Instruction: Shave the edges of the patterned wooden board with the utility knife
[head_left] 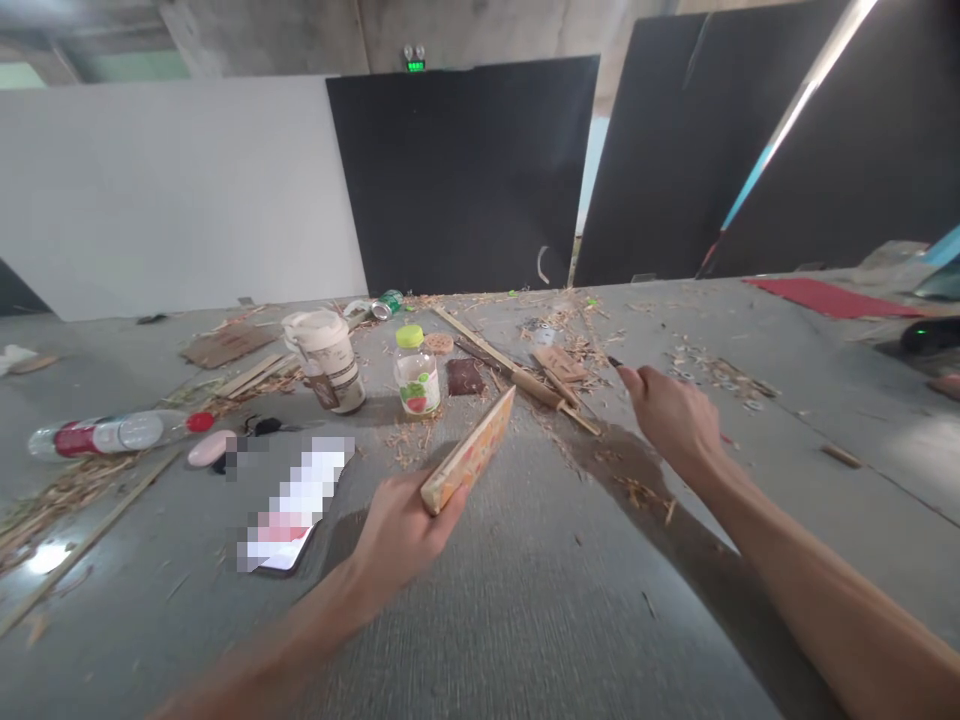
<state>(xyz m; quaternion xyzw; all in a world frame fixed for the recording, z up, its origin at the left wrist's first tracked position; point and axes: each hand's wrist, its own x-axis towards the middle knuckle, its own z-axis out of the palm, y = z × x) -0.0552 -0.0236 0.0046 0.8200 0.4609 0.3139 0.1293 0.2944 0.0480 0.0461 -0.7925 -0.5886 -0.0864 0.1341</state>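
We are showing our left hand (401, 525) and right hand (670, 415) bare. Our left forearm (300, 620) and right forearm (817, 585) are showing bare too, slender, tapering toward the hands, the left one blurring near the bottom edge.

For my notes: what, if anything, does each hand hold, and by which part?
Left hand: a patterned board, by its near end. Right hand: a dark-tipped tool; gripped part hidden.

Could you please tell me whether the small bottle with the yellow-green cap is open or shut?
Shut: the cap sits on top of the bottle; how tightly, I cannot tell.
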